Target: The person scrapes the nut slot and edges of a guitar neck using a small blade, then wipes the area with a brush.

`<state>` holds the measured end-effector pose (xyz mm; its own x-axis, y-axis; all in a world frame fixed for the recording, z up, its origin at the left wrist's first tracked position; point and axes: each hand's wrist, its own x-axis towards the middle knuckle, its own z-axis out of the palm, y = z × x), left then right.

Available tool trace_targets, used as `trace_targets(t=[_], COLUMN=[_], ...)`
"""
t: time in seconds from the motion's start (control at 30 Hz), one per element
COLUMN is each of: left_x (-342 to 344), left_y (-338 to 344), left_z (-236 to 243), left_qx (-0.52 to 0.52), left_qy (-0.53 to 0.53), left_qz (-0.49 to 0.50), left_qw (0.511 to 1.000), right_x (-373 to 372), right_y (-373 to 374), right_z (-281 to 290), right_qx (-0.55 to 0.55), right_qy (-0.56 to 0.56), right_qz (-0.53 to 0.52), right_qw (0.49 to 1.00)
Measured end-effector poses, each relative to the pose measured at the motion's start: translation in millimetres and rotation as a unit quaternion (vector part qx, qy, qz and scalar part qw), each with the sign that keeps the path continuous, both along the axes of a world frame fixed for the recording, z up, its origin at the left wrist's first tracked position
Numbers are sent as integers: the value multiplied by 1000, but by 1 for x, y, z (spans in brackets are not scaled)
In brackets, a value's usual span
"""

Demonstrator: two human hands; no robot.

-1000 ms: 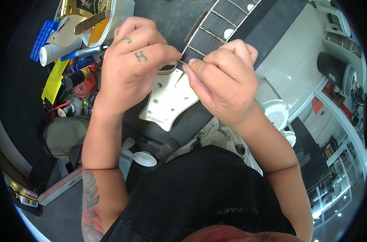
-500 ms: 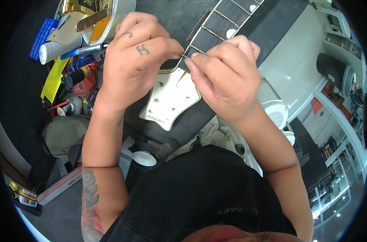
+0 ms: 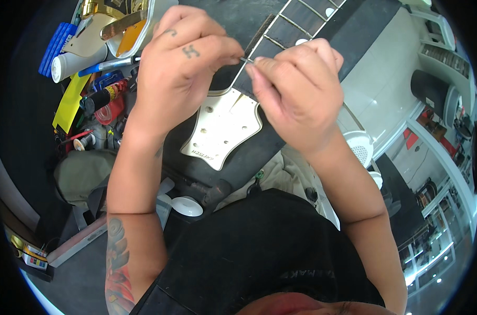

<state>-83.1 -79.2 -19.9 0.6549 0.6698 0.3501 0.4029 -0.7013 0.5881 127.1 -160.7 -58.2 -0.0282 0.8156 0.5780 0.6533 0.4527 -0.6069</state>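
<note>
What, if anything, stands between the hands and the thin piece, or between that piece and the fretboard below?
Nothing visible does. The left hand and right hand both pinch the thin piece directly, and nothing else shows between it and the fretboard; whether those two touch, this view cannot settle.

The guitar neck (image 3: 286, 32) slants from the top right of the frame down to the middle. It is dark, with pale edges, thin metal bars (image 3: 275, 42) across it and round white dots (image 3: 329, 11). Its flat white head (image 3: 222, 123) has small holes. A thin grey wire (image 3: 247, 60) tilts a little at top middle, over the neck.
</note>
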Motion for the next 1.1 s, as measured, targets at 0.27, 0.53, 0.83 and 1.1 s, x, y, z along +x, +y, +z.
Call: trace_targets(t=[0.27, 0.53, 0.83, 1.1], left_x=[-4, -1, 4, 2], left_y=[1, 5, 3, -8], left_z=[4, -4, -5, -5], left_qx=[-8, -2, 5, -17], left_qy=[4, -19, -22, -16], left_qz=[-24, -11, -10, -15], left_qw=[1000, 1000, 1000, 1000], right_x=[3, 1, 6, 11], right_y=[-4, -1, 1, -5], right_z=[3, 0, 3, 10], right_qx=[-13, -5, -3, 11], right_qy=[-1, 1, -3, -24], right_qz=[15, 5, 2, 28], right_qw=[1000, 1000, 1000, 999])
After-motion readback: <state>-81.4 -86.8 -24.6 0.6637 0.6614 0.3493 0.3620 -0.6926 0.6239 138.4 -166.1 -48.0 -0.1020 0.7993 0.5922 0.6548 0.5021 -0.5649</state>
